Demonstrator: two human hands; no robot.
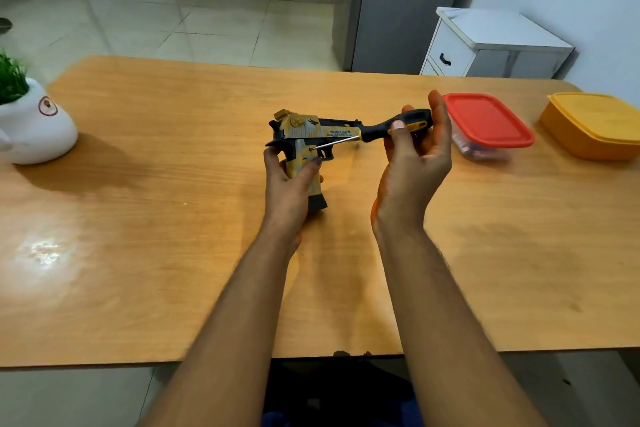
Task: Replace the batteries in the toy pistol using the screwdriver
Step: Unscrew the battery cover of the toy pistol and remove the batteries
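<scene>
The yellow and grey toy pistol [304,130] is held upright above the middle of the wooden table [173,218], barrel pointing right. My left hand [289,184] grips its handle from below. My right hand [412,156] pinches the black and yellow handle of the screwdriver [391,127] between thumb and fingers. The metal shaft slants down to the left, and its tip touches the side of the pistol's grip just behind the trigger. No batteries are visible.
A clear container with a red lid [488,121] and a yellow lidded box [595,125] stand at the table's right. A white pot with a green plant [31,121] stands at the far left. A white drawer cabinet [485,45] is behind the table.
</scene>
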